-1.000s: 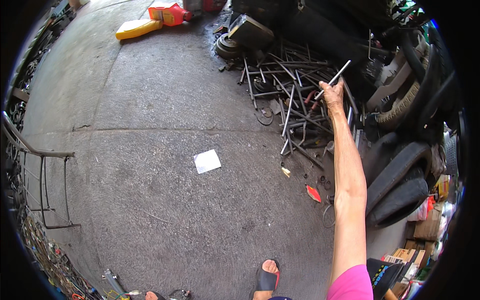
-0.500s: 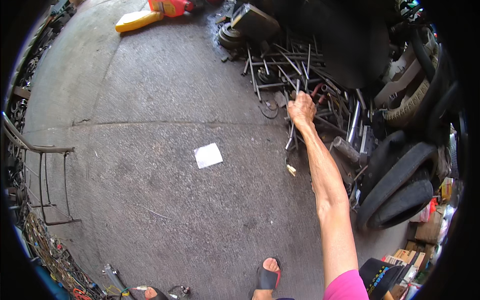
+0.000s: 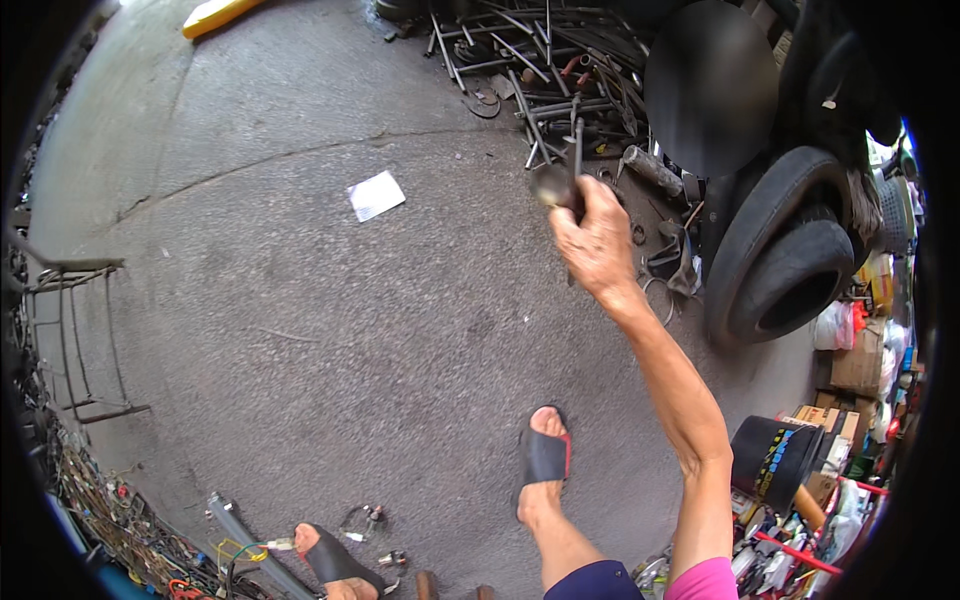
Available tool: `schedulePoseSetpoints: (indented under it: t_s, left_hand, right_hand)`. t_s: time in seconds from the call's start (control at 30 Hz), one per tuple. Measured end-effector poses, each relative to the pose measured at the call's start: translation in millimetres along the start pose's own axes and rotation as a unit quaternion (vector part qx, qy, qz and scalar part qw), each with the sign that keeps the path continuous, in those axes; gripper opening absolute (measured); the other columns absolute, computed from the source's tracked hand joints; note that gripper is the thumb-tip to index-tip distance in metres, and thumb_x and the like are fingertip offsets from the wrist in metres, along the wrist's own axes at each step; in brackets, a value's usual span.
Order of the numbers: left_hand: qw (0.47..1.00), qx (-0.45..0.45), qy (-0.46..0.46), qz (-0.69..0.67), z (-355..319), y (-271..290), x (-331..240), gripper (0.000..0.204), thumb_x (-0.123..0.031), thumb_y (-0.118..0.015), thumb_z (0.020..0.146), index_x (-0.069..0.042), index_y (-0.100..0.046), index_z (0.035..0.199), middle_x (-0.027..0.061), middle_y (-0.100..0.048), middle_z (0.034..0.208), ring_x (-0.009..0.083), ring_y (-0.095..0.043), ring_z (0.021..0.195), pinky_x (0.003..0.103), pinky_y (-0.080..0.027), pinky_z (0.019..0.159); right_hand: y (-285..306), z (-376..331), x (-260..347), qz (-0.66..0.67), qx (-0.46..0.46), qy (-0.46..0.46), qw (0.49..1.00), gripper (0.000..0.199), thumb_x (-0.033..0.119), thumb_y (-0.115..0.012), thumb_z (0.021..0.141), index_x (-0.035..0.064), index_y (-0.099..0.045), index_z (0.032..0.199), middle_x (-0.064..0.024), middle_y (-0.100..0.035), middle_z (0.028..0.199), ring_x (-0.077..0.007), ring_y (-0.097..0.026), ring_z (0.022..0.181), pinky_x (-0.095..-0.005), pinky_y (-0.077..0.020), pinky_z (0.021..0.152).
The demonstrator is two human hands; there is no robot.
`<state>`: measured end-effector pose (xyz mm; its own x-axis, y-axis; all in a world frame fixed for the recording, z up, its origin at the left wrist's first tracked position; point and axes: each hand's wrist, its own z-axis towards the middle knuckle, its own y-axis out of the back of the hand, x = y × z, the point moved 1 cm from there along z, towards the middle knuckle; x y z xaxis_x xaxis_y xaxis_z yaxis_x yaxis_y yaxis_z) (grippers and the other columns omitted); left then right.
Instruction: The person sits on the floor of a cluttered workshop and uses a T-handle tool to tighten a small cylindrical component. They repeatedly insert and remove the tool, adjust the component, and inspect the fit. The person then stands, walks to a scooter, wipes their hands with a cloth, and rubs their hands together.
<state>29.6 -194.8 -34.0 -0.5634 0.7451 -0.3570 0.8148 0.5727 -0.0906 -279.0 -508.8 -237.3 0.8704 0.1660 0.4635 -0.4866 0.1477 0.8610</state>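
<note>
My right hand [image 3: 597, 243] reaches forward from the lower right, its fingers closed around a slim metal rod [image 3: 577, 145]. The rod points away from me, toward a pile of loose metal rods [image 3: 520, 50] on the floor. Against my thumb side shows a dark, roundish piece [image 3: 552, 186], blurred; whether it belongs to the rod I cannot tell. Just beyond the hand lies a thick grey cylinder [image 3: 652, 170]. No part of my left hand shows.
Black tires [image 3: 775, 250] lean at the right. Below them are a black bucket [image 3: 778, 460] and boxes. A white paper [image 3: 376, 196] lies on the concrete floor [image 3: 300, 390]. A metal rack [image 3: 85, 340] stands at left. My sandalled feet [image 3: 545, 450] are at the bottom, near a grey tube [image 3: 245, 540].
My right hand has drawn back from the rod pile, carrying a metal rod. The view has shifted, so the pile and paper sit higher and more of my feet and legs shows.
</note>
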Motion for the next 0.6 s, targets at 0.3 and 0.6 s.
schedulePoseSetpoints:
  t_s: [0.3, 0.6]
  left_hand:
    - [0.987, 0.114, -0.113, -0.001, -94, 56, 37, 0.019, -0.018, -0.062, 0.083, -0.001, -0.053, 0.085, 0.0086, -0.056, 0.079, 0.0128, -0.051, 0.060, 0.023, -0.038, 0.049]
    - [0.952, 0.216, -0.202, -0.081, -118, 93, 61, 0.011, -0.006, -0.064, 0.082, -0.004, -0.057, 0.090, 0.0071, -0.059, 0.079, 0.0132, -0.055, 0.063, 0.025, -0.040, 0.050]
  right_hand:
    - [123, -150, 42, 0.339, 0.112, -0.208, 0.911, 0.019, 0.019, -0.056, 0.082, 0.0004, -0.051, 0.080, -0.0053, -0.054, 0.065, -0.0147, -0.057, 0.056, -0.0293, -0.0469, 0.051]
    - [133, -220, 127, 0.121, 0.405, -0.119, 0.899, 0.013, 0.003, -0.051, 0.078, -0.0082, -0.056, 0.083, -0.0182, -0.064, 0.067, -0.0233, -0.068, 0.058, -0.0347, -0.0554, 0.050]
